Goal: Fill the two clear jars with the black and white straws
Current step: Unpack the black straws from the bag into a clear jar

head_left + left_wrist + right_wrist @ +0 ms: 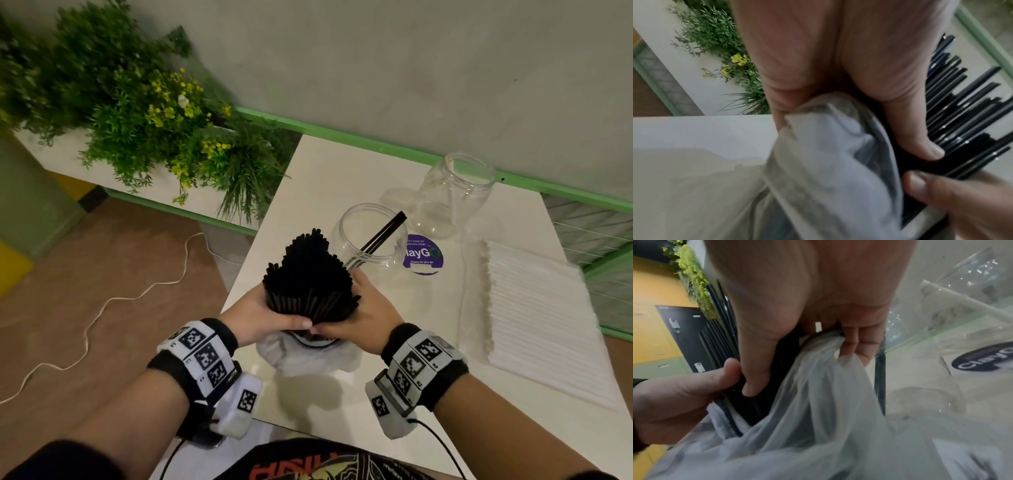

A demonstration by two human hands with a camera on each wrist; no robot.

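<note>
Near the tabletop's front edge, left hand point(262, 317) and right hand point(363, 313) both curl fingers round the black straws point(308, 274), upright in a thin plastic bag point(308, 356). Beyond, near jar point(370, 236) holds a few straws; far jar point(452, 195) behind; white straws point(537, 308) along the right edge.
</note>
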